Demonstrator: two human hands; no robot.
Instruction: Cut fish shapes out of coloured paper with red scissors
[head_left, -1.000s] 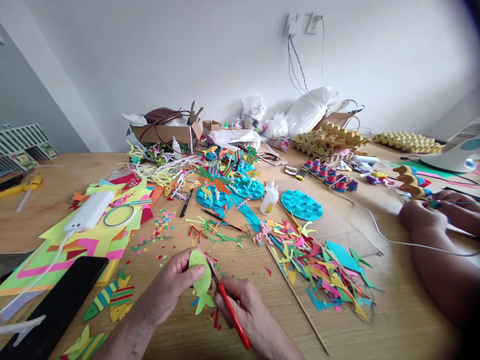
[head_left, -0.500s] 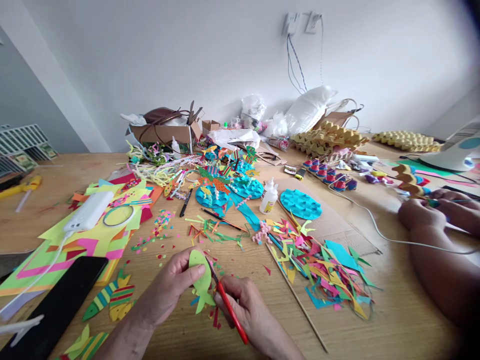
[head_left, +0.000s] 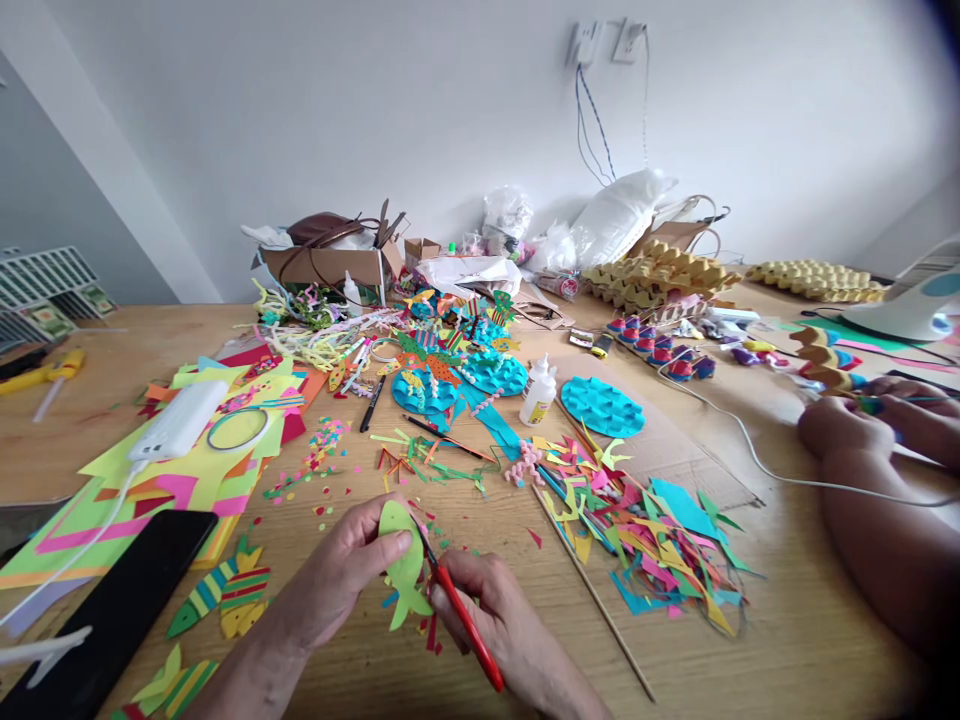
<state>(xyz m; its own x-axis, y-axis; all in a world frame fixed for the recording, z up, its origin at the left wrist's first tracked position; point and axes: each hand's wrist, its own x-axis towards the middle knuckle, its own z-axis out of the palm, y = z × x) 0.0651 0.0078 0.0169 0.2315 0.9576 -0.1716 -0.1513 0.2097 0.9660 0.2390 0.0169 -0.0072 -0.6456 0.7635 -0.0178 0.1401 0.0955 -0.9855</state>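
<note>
Low in the middle of the head view, my left hand (head_left: 356,560) pinches a light green paper fish (head_left: 405,575) between thumb and fingers. Its forked tail hangs down towards me. My right hand (head_left: 491,615) is closed around red-handled scissors (head_left: 466,622). The blades lie along the right edge of the fish's body, pointing up and away from me. Small paper scraps (head_left: 431,635) lie on the wooden table below the fish. Striped paper fish (head_left: 244,590) rest left of my left forearm.
A thin wooden stick (head_left: 600,600) and a heap of coloured paper offcuts (head_left: 667,550) lie to the right. Glue bottles (head_left: 538,395) stand mid-table beside a blue oval piece (head_left: 602,407). A black phone (head_left: 120,610) lies left. Another person's hands (head_left: 847,430) work at far right.
The fish and both hands stay almost in place. The scissors' handles have shifted very slightly down and to the right.
</note>
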